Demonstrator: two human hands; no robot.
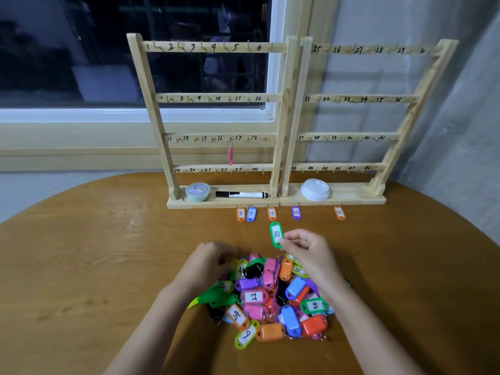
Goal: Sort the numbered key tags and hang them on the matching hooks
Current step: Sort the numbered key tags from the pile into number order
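Fingers (287, 240) on my right hand (308, 250) pinch the green 10 tag (276, 234); left hand (213, 257) is in the pile (270, 296), grip unclear. One pink tag (230, 155) hung, loads left.

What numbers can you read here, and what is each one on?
"10": green tag in right hand.
"8": first orange tag.
"9": blue tag.
"11": second orange tag.
"13": purple tag.
"22": pink tag.
"1" to "24": left rack.
"25" onward: right rack, some blurred.
Marker label: too small.
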